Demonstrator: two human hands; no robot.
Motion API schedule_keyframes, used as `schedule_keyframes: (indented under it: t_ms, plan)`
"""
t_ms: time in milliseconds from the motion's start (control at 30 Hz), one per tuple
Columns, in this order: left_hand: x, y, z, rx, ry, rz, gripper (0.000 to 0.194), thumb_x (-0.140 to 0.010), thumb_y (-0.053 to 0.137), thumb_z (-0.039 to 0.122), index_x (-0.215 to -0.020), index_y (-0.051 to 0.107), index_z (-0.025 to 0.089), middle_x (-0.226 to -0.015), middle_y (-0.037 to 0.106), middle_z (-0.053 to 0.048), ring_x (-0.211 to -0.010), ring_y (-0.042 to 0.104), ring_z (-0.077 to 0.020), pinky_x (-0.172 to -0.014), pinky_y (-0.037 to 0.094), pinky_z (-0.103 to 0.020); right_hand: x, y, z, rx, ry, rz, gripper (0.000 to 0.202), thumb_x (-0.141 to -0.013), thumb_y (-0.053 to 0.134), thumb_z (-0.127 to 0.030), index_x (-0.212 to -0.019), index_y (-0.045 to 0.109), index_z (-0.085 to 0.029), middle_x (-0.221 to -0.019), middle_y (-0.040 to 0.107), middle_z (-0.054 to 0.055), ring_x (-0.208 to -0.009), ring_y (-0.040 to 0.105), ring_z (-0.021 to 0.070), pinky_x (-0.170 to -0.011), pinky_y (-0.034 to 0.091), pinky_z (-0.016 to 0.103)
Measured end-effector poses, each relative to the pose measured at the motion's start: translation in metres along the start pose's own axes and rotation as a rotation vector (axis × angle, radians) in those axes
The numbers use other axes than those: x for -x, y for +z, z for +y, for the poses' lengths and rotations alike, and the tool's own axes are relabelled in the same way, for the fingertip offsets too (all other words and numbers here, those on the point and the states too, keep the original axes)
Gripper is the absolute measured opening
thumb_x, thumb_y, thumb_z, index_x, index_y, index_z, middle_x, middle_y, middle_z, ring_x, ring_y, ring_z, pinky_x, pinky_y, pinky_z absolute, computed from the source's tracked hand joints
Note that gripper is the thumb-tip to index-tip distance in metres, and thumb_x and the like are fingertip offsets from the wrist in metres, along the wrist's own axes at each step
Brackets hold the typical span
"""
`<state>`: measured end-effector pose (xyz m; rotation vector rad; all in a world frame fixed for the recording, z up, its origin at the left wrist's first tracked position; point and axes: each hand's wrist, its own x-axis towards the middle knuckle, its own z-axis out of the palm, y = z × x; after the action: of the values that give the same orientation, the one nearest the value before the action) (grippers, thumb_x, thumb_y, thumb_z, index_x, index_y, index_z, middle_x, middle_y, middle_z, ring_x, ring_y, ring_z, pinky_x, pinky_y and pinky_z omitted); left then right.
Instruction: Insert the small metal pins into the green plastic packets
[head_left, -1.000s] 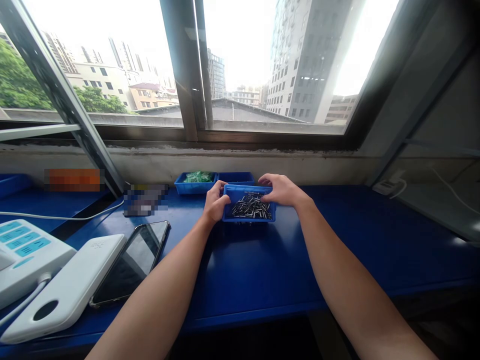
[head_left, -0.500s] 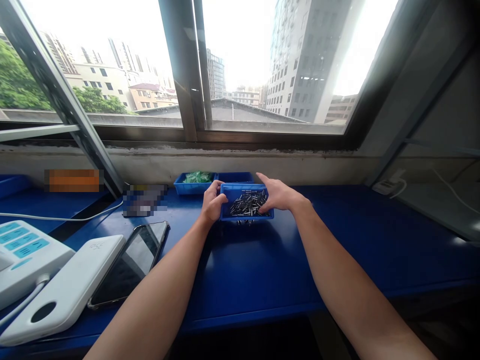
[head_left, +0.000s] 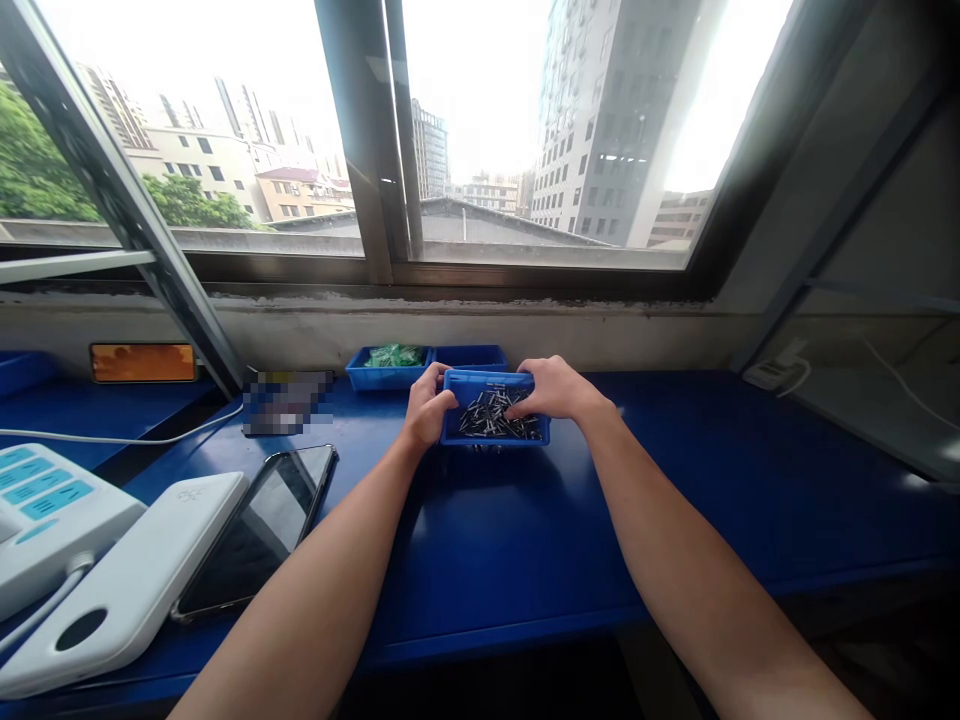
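Observation:
A small blue plastic bin (head_left: 495,440) full of thin dark and silvery metal pieces (head_left: 491,412), too small to identify surely, is tipped towards me above the blue table. My left hand (head_left: 429,408) is closed around its left end, thumb over the near rim. At the far right corner, my right hand (head_left: 559,388) grips the bin, with its thumb inside over the metal pieces; some of its fingers are hidden behind the wall. Just beyond stand another blue bin (head_left: 360,378) with green bagged items (head_left: 395,356) and a blue bin (head_left: 480,356) whose inside is mostly hidden.
To the left lie a dark phone (head_left: 259,535), a white power bank (head_left: 127,580) and a white power strip (head_left: 52,500). A phone with an orange screen (head_left: 142,362) leans near a metal shelf post (head_left: 142,220). The window wall (head_left: 637,335) bounds the table's back.
My right hand's raised index finger has come down to the bin's far rim, and its thumb has moved left over the metal pieces. My left hand keeps its hold.

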<state>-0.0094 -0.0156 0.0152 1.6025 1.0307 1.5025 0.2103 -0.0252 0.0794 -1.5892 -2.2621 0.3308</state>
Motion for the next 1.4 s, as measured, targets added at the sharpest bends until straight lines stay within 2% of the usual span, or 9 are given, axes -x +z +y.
schedule_keyframes:
  t_ms: [200,300,433,600,700,833,1033,1200,1400]
  plan:
    - [0.0,0.0,-0.002,0.022,0.032,-0.03,0.026,-0.054,0.052,0.022,-0.08,0.051,0.019,-0.062,0.048,0.004,-0.057,0.041,-0.0122,-0.051,0.033,-0.023,-0.001,0.001,-0.002,-0.002,0.036,0.027,0.051,-0.053,0.081,-0.055,-0.088,0.066,-0.019,-0.084,0.066,0.006,-0.071,0.061,0.0178,-0.054,0.046,0.024]
    - [0.0,-0.001,-0.002,0.021,0.035,-0.033,0.026,-0.054,0.052,0.022,-0.08,0.051,0.019,-0.063,0.049,0.003,-0.058,0.041,-0.0124,-0.052,0.033,-0.023,0.0,-0.002,0.0,-0.074,0.037,0.007,0.052,-0.057,0.078,-0.058,-0.091,0.068,-0.02,-0.086,0.067,0.005,-0.073,0.061,0.0179,-0.057,0.046,0.024]
    - [-0.001,-0.002,-0.003,0.026,0.026,-0.018,0.027,-0.053,0.052,0.022,-0.08,0.051,0.019,-0.063,0.049,0.003,-0.057,0.042,-0.0126,-0.052,0.034,-0.024,-0.002,-0.006,0.007,-0.226,0.048,0.042,0.046,-0.075,0.06,-0.063,-0.09,0.07,-0.021,-0.091,0.068,0.005,-0.08,0.061,0.0175,-0.063,0.046,0.023]
    - [-0.002,-0.003,-0.004,0.046,0.016,-0.013,0.026,-0.054,0.052,0.021,-0.08,0.052,0.019,-0.064,0.05,0.003,-0.058,0.042,-0.0126,-0.052,0.035,-0.023,-0.008,-0.003,0.015,-0.453,0.115,0.044,0.042,-0.085,0.048,-0.053,-0.083,0.069,-0.017,-0.069,0.065,0.003,-0.065,0.059,0.0156,-0.056,0.046,0.023]
    - [-0.002,-0.003,-0.003,0.039,0.012,-0.001,0.026,-0.053,0.052,0.022,-0.079,0.052,0.019,-0.063,0.05,0.003,-0.058,0.042,-0.0127,-0.052,0.034,-0.024,-0.01,-0.003,0.017,-0.577,0.134,-0.013,0.034,-0.084,0.05,-0.045,-0.087,0.069,-0.017,-0.067,0.063,0.002,-0.062,0.058,0.0151,-0.051,0.046,0.023]
    - [-0.001,-0.003,-0.002,0.05,0.017,-0.007,0.027,-0.053,0.052,0.021,-0.079,0.052,0.019,-0.063,0.049,0.003,-0.057,0.042,-0.0123,-0.052,0.034,-0.023,-0.008,-0.007,0.017,-0.561,0.135,-0.019,0.025,-0.076,0.057,-0.032,-0.092,0.069,-0.018,-0.075,0.066,0.002,-0.065,0.058,0.0145,-0.05,0.046,0.021]
    - [0.0,-0.003,0.0,0.039,0.011,-0.021,0.028,-0.052,0.052,0.023,-0.08,0.051,0.019,-0.064,0.05,0.003,-0.058,0.043,-0.0128,-0.052,0.035,-0.024,-0.003,-0.01,0.016,-0.409,0.065,-0.107,0.04,-0.064,0.068,-0.023,-0.104,0.067,-0.02,-0.093,0.068,0.002,-0.077,0.062,0.0158,-0.057,0.047,0.02]
    - [0.001,-0.001,0.001,0.02,0.021,-0.048,0.027,-0.053,0.052,0.023,-0.079,0.051,0.019,-0.063,0.049,0.004,-0.057,0.042,-0.0125,-0.051,0.034,-0.023,0.0,-0.007,0.015,-0.253,0.006,-0.179,0.06,-0.051,0.08,-0.022,-0.109,0.063,-0.022,-0.095,0.068,0.0,-0.082,0.063,0.0168,-0.062,0.048,0.02]
    - [0.002,0.001,0.002,0.013,0.026,-0.059,0.028,-0.053,0.052,0.023,-0.08,0.052,0.019,-0.065,0.049,0.003,-0.058,0.043,-0.013,-0.052,0.035,-0.024,-0.003,-0.003,0.014,-0.114,0.015,-0.126,0.051,-0.052,0.081,-0.029,-0.1,0.065,-0.022,-0.09,0.068,0.0,-0.079,0.063,0.0159,-0.062,0.047,0.02]
